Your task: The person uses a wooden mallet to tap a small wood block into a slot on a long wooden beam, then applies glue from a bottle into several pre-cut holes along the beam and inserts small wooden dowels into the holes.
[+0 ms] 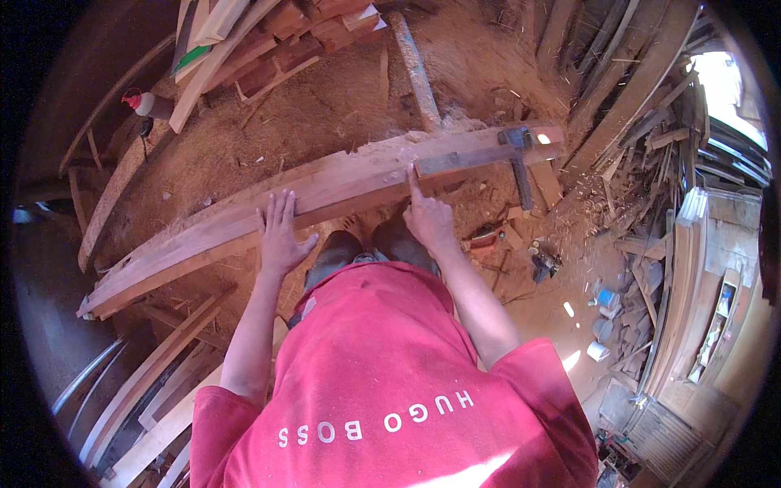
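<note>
A long wooden beam (338, 185) runs across in front of me, tilted up toward the right. My left hand (282, 234) rests on its near edge, fingers spread and nothing held. Farther right, my right hand (429, 218) reaches to the beam with the index finger stretched out, its tip at the near edge, the other fingers curled. Just right of that fingertip a greyish strip (460, 161) lies along the beam. At the beam's right end sits a blue and dark tool (517, 150) with a bar pointing toward me; its exact kind is unclear.
Sawdust covers the ground, where a pole (415, 73) lies beyond the beam. Stacked boards (285, 57) stand far left, near a red-capped bottle (149, 103). Planks (626, 81) lean at far right. Offcuts and a red object (486, 239) lie near right; more boards (159, 366) are near left.
</note>
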`<state>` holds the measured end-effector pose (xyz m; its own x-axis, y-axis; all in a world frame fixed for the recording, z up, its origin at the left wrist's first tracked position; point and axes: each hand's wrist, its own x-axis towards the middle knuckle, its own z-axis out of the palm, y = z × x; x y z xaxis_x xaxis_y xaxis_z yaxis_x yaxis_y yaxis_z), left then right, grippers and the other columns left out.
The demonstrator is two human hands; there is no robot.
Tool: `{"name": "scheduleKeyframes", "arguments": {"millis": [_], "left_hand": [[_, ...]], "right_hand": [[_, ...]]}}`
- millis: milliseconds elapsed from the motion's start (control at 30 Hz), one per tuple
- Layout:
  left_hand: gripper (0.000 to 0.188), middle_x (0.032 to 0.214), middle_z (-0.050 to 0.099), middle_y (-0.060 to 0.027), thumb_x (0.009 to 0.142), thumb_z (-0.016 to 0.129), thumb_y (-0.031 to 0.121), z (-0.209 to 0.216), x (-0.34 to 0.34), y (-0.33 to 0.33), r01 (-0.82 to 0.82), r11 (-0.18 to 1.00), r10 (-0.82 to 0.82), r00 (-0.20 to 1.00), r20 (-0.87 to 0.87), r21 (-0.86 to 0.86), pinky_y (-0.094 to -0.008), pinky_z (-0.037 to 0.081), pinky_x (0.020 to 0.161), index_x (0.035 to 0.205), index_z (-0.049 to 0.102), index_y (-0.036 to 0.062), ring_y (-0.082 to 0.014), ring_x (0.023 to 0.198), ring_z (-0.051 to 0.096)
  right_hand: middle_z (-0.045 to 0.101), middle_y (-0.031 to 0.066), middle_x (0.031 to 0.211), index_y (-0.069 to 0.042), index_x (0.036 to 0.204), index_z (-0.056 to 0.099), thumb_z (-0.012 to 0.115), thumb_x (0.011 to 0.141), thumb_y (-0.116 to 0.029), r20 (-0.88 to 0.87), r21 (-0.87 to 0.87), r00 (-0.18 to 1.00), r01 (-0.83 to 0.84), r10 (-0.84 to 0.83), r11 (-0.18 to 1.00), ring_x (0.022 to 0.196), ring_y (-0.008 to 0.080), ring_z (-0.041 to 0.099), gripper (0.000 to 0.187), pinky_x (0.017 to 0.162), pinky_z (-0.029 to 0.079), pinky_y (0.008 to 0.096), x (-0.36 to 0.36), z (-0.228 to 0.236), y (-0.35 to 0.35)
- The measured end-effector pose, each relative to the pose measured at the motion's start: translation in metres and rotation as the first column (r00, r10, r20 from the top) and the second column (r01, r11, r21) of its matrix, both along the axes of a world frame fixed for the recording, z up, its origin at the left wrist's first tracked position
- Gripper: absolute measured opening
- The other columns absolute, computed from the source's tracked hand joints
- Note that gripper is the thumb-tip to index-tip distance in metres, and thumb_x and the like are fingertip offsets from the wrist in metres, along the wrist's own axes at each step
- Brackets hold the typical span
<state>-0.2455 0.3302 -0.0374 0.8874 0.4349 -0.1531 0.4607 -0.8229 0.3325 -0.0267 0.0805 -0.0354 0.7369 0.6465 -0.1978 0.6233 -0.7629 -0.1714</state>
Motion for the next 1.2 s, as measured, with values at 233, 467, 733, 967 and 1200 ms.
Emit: {"name": "scheduleKeyframes", "arguments": {"millis": [233, 467, 733, 967, 1200], "left_hand": [[0.106, 0.166, 0.024, -0.01, 0.074, 0.078, 0.049, -0.003, 0.001, -0.001, 0.004, 1.0, -0.004, 1.0, 0.012, 0.023, -0.0565, 0.004, 0.125, 0.159, 0.026, 0.0109, -0.0311, 0.156, 0.012], [0.109, 0.167, 0.023, -0.0103, 0.074, 0.078, 0.051, -0.003, 0.001, -0.002, 0.018, 0.999, -0.018, 1.0, -0.01, 0.047, -0.0563, 0.003, 0.125, 0.16, 0.024, 0.0102, -0.0311, 0.156, 0.011], [0.11, 0.168, 0.021, -0.0105, 0.075, 0.078, 0.05, 0.0, 0.003, -0.003, 0.015, 0.999, -0.012, 0.998, -0.057, 0.051, -0.0549, 0.004, 0.125, 0.161, 0.021, 0.0107, -0.0312, 0.157, 0.01], [0.11, 0.167, 0.022, -0.0115, 0.075, 0.078, 0.052, 0.0, 0.007, -0.004, 0.004, 0.999, 0.0, 0.994, -0.113, 0.035, -0.0563, 0.006, 0.125, 0.161, 0.022, 0.0103, -0.0323, 0.156, 0.013], [0.108, 0.163, 0.028, -0.0162, 0.075, 0.077, 0.055, 0.001, 0.008, -0.003, -0.031, 0.997, 0.038, 0.994, -0.101, 0.072, -0.0582, 0.007, 0.125, 0.158, 0.027, 0.0089, -0.0357, 0.155, 0.015]], "right_hand": [[0.07, 0.0224, 0.071, -0.012, 0.163, 0.001, 0.066, 0.082, -0.019, -0.108, 0.002, 0.994, 0.035, -0.035, 0.999, 0.065, 0.0416, 0.07, 0.104, 0.062, 0.056, 0.0551, 0.0, 0.007, 0.005], [0.07, 0.0258, 0.074, -0.01, 0.161, -0.006, 0.064, 0.084, -0.02, -0.199, -0.057, 0.978, 0.055, -0.065, 0.997, 0.069, 0.045, 0.069, 0.105, 0.065, 0.056, 0.0571, -0.007, 0.011, -0.001], [0.071, 0.0239, 0.076, -0.009, 0.162, 0.002, 0.063, 0.086, -0.02, -0.215, -0.021, 0.977, 0.005, -0.01, 1.0, 0.07, 0.0415, 0.071, 0.099, 0.065, 0.057, 0.0544, -0.017, 0.024, -0.021], [0.07, 0.021, 0.07, -0.008, 0.162, 0.008, 0.062, 0.083, -0.016, -0.098, 0.009, 0.987, -0.125, 0.125, 0.992, 0.061, 0.0386, 0.069, 0.096, 0.058, 0.056, 0.0532, 0.012, -0.012, 0.001], [0.07, 0.0236, 0.073, -0.009, 0.162, 0.001, 0.061, 0.084, -0.018, -0.19, 0.038, 0.973, -0.127, 0.132, 0.991, 0.065, 0.0418, 0.07, 0.098, 0.063, 0.056, 0.0555, 0.009, 0.006, -0.014]]}}
